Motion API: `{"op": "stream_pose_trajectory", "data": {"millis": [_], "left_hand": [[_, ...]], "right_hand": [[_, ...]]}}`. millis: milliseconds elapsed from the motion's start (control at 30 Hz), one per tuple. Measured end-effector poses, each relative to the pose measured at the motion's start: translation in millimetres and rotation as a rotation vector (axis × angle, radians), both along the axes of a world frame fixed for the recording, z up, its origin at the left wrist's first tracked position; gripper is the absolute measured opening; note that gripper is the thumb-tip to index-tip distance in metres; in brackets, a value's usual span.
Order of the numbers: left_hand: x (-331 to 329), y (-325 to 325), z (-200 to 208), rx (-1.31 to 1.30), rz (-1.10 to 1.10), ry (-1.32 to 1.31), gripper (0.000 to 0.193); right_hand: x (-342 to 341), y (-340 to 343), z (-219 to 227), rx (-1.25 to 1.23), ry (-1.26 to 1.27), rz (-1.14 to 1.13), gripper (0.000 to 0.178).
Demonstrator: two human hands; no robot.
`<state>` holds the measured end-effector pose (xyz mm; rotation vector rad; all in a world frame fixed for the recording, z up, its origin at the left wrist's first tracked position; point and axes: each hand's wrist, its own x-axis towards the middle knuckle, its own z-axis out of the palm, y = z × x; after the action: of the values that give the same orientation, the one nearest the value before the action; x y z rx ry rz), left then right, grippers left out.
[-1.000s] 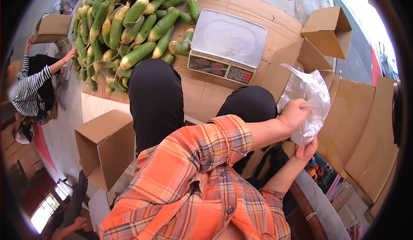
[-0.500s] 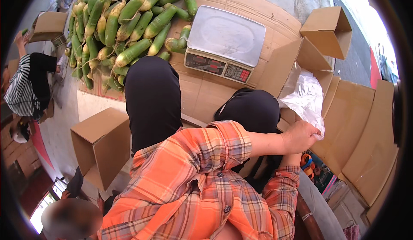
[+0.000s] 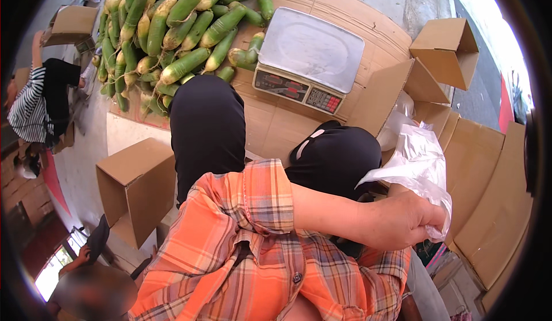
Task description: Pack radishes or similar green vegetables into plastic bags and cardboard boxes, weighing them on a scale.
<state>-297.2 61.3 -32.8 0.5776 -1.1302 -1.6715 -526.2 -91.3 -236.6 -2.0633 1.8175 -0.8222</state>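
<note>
My left hand reaches across to the right. Its fingers are closed on the edge of a thin white plastic bag, pinching it at the lower right. The bag hangs loosely spread beside my right knee, in front of an open cardboard box. Of my right hand only a bit of skin shows, above the left wrist and against the bag. Its fingers are hidden behind the plastic and the left hand. Ahead of my knees stands a digital scale with a bare metal pan.
A heap of green radishes lies on flattened cardboard at the far left. Cardboard boxes stand at the left and far right. More clear plastic lies in the box at right. Other people, one in a striped top, are at left.
My left hand has come lower and closer, drawing the plastic bag down with it. More of the bag is spread out, and the right hand is now mostly covered.
</note>
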Motion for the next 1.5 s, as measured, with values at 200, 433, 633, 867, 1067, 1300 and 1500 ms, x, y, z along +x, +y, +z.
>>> {"op": "stream_pose_trajectory", "data": {"millis": [200,433,633,867,1067,1300,1500], "left_hand": [[71,-8,-20,-0.279,0.411,-0.091,0.007],[227,-33,10,-0.146,1.366,-0.203,0.02],[361,-11,-9,-0.174,1.565,-0.021,0.016],[379,1,-95,0.099,1.081,-1.636,0.021],[333,4,-219,0.394,0.296,-1.835,0.044],[326,-68,-314,0.392,0.437,-1.523,0.032],[331,-109,-374,0.439,0.561,-1.448,0.032]], "right_hand": [[12,-17,-4,-0.147,0.23,0.074,0.035],[118,12,74,0.218,-0.62,0.279,0.026],[210,-23,-43,0.532,-0.363,0.249,0.03],[216,-76,-158,0.567,-0.215,-0.173,0.038],[212,-106,-194,0.549,-0.455,-0.251,0.036],[211,-133,-197,0.774,-0.917,-0.429,0.027],[214,-127,-181,0.936,-0.852,-0.473,0.026]]}}
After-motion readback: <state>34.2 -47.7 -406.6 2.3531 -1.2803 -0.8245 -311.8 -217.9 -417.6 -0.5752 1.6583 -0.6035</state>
